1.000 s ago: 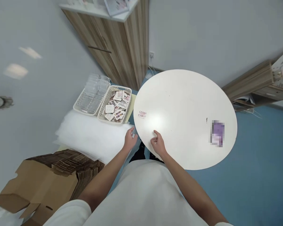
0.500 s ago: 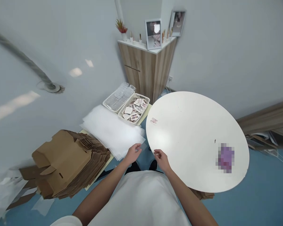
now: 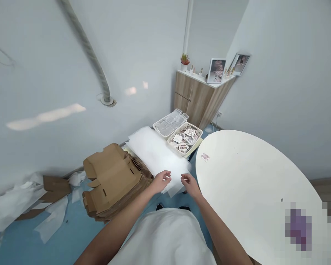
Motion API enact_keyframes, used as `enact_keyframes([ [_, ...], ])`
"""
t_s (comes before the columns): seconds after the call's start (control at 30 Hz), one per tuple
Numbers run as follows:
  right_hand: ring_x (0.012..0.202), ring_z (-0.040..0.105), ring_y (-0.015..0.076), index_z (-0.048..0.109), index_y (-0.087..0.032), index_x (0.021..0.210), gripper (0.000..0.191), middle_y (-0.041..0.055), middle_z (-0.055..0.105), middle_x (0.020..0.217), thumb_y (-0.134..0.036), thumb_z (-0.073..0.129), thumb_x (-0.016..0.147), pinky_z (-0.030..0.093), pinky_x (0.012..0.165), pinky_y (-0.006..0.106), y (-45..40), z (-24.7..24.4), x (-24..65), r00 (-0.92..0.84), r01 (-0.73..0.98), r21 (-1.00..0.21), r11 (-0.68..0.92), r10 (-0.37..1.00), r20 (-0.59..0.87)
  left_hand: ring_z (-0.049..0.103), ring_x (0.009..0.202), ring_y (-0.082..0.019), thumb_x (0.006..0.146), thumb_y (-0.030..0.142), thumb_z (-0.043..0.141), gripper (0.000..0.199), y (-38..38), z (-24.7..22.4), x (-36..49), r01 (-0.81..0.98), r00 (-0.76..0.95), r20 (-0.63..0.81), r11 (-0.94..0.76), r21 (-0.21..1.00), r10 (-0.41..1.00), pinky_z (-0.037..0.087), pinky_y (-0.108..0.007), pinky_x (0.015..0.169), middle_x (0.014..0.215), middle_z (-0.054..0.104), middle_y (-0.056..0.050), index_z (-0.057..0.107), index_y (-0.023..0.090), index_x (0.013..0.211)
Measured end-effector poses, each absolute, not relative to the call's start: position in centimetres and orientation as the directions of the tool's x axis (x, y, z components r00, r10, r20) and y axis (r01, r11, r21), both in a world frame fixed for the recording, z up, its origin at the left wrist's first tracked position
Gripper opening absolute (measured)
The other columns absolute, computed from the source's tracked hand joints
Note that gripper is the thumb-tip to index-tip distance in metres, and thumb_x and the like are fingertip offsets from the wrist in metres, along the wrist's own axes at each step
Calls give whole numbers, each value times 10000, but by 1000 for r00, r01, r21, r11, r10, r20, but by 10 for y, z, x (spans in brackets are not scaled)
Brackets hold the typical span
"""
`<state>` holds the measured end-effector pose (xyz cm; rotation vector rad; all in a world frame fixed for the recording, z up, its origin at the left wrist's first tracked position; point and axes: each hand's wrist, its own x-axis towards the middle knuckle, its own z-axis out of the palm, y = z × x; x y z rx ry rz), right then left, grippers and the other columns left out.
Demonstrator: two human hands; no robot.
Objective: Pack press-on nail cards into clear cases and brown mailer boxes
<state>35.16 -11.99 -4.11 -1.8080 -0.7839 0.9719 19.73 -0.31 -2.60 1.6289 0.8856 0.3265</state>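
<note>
My left hand [image 3: 161, 181] is over the near edge of a stack of thin white sheets [image 3: 157, 151]. Its fingers are loosely bent and apart, with nothing in them. A short gap away, my right hand [image 3: 190, 184] hangs between the sheets and the round white table [image 3: 245, 176], also empty with loosely curled fingers. Whether either hand touches the sheets I cannot make out. Left of the sheets lies a pile of flattened brown cardboard boxes [image 3: 114, 175].
Behind the sheets stand a basket of clear plastic trays [image 3: 172, 123] and a basket of small printed cards [image 3: 189, 140]. A wooden cabinet [image 3: 194, 95] fills the corner. Wrapping scraps [image 3: 53, 217] litter the floor at left. A pixelated purple patch [image 3: 299, 228] covers part of the table.
The view has turned left, so the sheets, boxes and table appear farther right. Both hands have swung from the gap by the table toward the sheets and stay empty.
</note>
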Motion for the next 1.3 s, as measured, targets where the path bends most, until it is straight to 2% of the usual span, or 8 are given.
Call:
enact_keyframes([
  [0.33,671,554,145,592,-197,962,323,56,634,905,-379,526,704,446,634,301,-85,-32,343,454,179,-904,-389,848,-274,576,802,-146,704,240,555,330,30,-19,194,332,675,-245,10,943,696,463,-290,712,957,613,-79,552,152,1022],
  [0.5,681,560,143,583,-199,975,324,58,630,920,-371,539,704,447,639,300,-52,-19,366,455,172,-909,-379,849,-268,585,812,-145,713,257,570,462,61,-12,213,318,638,-229,19,948,735,471,-298,715,970,598,-77,462,179,1156],
  [0.63,713,565,144,588,-201,967,326,50,632,913,-352,566,679,448,694,310,-6,-14,394,495,149,-915,-374,829,-258,588,843,-148,717,264,578,570,97,-10,231,341,586,-240,33,940,774,476,-300,717,1072,553,-100,367,196,1242],
  [0.73,748,565,151,585,-194,962,345,58,623,950,-345,587,652,451,704,314,37,-14,417,540,68,-930,-360,798,-269,578,911,-169,715,276,583,547,133,-9,247,394,542,-235,3,919,807,478,-307,731,1172,497,-114,393,205,1223],
  [0.83,784,564,164,573,-194,982,379,70,603,1022,-345,600,636,463,669,311,83,-16,438,572,-93,-938,-335,753,-326,554,988,-202,715,293,583,464,175,-7,269,464,523,-228,-50,885,821,482,-320,751,1215,469,-120,469,196,1154],
  [0.9,827,569,169,567,-200,995,396,67,596,1051,-334,616,625,469,705,319,113,-21,450,592,-216,-935,-281,724,-354,530,1038,-215,722,318,575,442,204,-7,289,491,533,-229,-77,868,815,479,-330,779,1218,470,-115,489,196,1138],
  [1.07,1081,503,175,529,-223,1046,420,61,515,1206,-306,616,643,408,900,343,179,-40,476,591,-456,-885,-101,708,-385,449,1147,-237,677,332,626,524,272,-23,343,508,536,-208,-116,854,818,386,-383,942,1270,437,-101,487,205,1166],
  [1.3,1262,319,206,341,-256,1260,649,37,254,1413,-240,561,649,295,1015,420,243,-67,492,592,-397,-914,-78,740,-320,251,1290,-265,624,150,603,710,342,-62,395,426,538,-173,-89,900,825,177,-428,1069,1385,304,-91,359,193,1289],
])
